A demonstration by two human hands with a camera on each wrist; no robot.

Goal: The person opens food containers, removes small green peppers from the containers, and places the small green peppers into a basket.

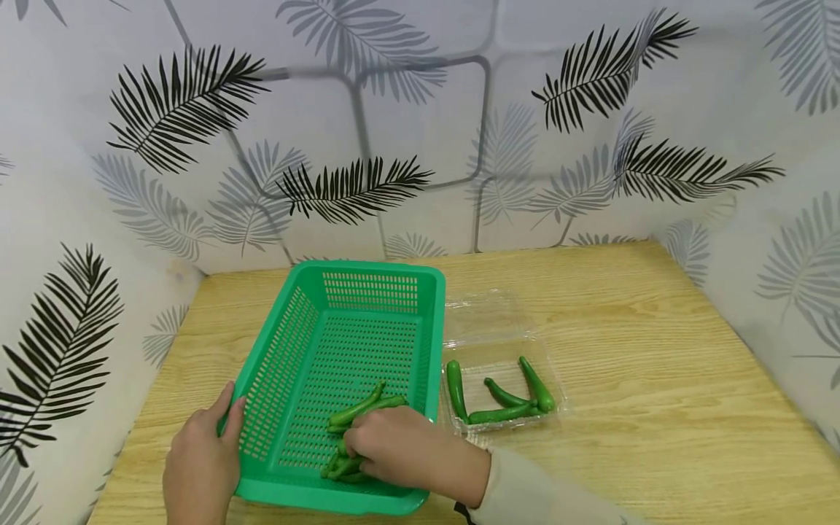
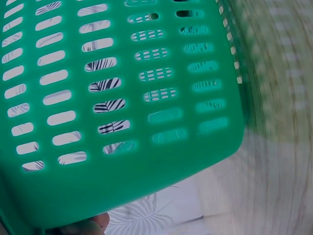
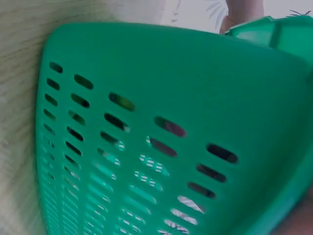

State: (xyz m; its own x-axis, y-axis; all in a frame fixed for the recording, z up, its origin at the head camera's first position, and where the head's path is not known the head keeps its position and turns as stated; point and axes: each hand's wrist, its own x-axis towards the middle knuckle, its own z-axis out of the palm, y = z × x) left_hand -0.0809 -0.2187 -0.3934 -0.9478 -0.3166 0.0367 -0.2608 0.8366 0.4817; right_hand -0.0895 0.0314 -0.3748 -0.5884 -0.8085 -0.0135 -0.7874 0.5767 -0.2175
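A green plastic basket [image 1: 434, 343] with slotted walls sits on the table. My left hand [image 1: 203, 456] grips its left rim near the front corner; a bit of that hand shows below the basket wall [image 2: 122, 181] in the left wrist view. Inside the basket's front end lies a small heap of green chili peppers [image 1: 357, 417]. My right hand [image 1: 400, 446] reaches in over the right rim, fingers curled down around a pepper among them; its fingertips are partly hidden. In the right wrist view the basket's outer wall [image 3: 146, 63] blocks sight of that hand's work.
Right of the basket stands a clear plastic clamshell box [image 1: 554, 379], its lid [image 1: 482, 313] folded back. Several green peppers [image 1: 500, 414] lie in it along the sides and front. The wood-grain table [image 1: 656, 379] meets leaf-patterned walls [image 1: 420, 131] at the back and sides.
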